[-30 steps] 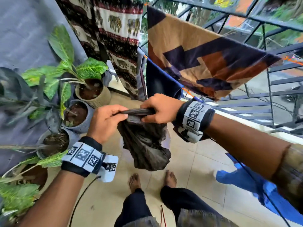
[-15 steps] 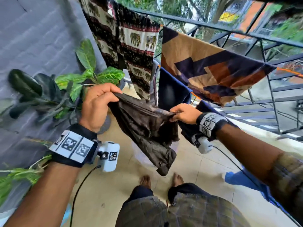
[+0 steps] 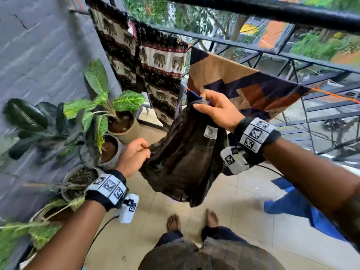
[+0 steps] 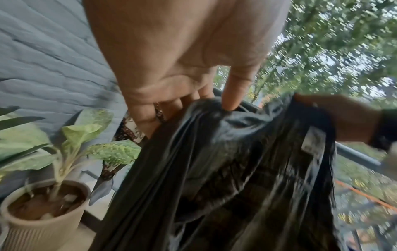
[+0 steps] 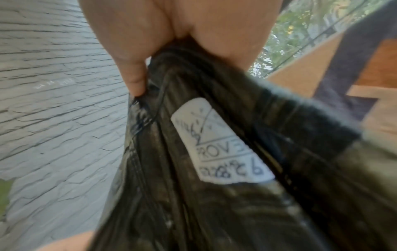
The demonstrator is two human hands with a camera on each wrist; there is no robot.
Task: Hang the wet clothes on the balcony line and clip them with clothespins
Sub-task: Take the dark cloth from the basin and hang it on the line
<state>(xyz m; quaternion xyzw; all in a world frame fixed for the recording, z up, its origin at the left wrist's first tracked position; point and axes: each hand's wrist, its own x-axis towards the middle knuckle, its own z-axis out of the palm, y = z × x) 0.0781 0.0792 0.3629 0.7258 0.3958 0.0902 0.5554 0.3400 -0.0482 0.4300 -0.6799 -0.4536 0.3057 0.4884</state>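
Note:
A dark wet garment (image 3: pixel 185 158) with a white label (image 3: pixel 210 131) hangs stretched between both hands in front of me. My left hand (image 3: pixel 134 154) pinches its lower left edge near the plant pots. My right hand (image 3: pixel 216 110) grips the upper edge, raised close to the orange line (image 3: pixel 335 95). The left wrist view shows my fingers (image 4: pixel 233 95) curled on the bunched dark garment (image 4: pixel 225 169). The right wrist view shows my fingers (image 5: pixel 135 79) round the garment's hem (image 5: pixel 214 186) beside the label (image 5: pixel 223 146). I see no clothespins.
An elephant-print cloth (image 3: pixel 161 73) and a tan, navy and rust cloth (image 3: pixel 243 86) hang on the line. Potted plants (image 3: pixel 109 117) stand along the grey wall at left. A black railing (image 3: pixel 292 14) runs behind. Blue fabric (image 3: pixel 298 209) lies on the tiled floor at right.
My right hand has risen with the garment's edge toward the line, while my left hand has dropped lower. The garment now spreads out diagonally between them.

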